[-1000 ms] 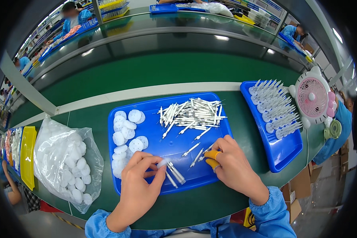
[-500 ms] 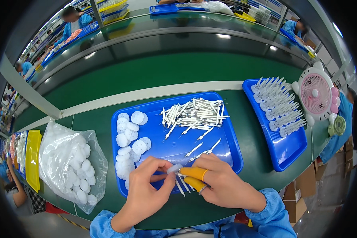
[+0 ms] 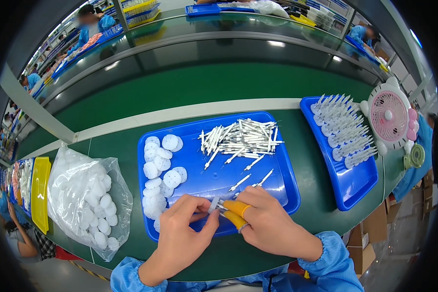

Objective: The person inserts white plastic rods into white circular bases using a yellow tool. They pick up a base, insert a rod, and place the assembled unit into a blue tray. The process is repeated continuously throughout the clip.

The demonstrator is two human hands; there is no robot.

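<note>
Over the front edge of a blue tray [image 3: 194, 187], my left hand [image 3: 182, 238] pinches a translucent white disc [image 3: 213, 204] on edge between thumb and fingers. My right hand [image 3: 275, 226], with yellow finger covers [image 3: 237, 209] on two fingers, is closed on thin white sticks with metal tips; their tips meet the disc's right face. Fingers hide most of these sticks, so their number is unclear. Inside the tray, flat white discs [image 3: 153, 201] are heaped at the left, and a pile of similar white sticks [image 3: 241, 138] lies at the back right.
A clear bag of white discs [image 3: 90, 194] lies left, beside a yellow tray [image 3: 41, 194]. To the right, another blue tray [image 3: 348, 187] bears rows of discs with upright sticks [image 3: 343, 129]. Behind it stands a pink-and-white fan [image 3: 388, 115]. Co-workers sit beyond the dark conveyor [image 3: 219, 53].
The disc in my left hand has tipped to a steeper angle. Sticks that jutted below my right fingers no longer show there, and those fingers have turned slightly.
</note>
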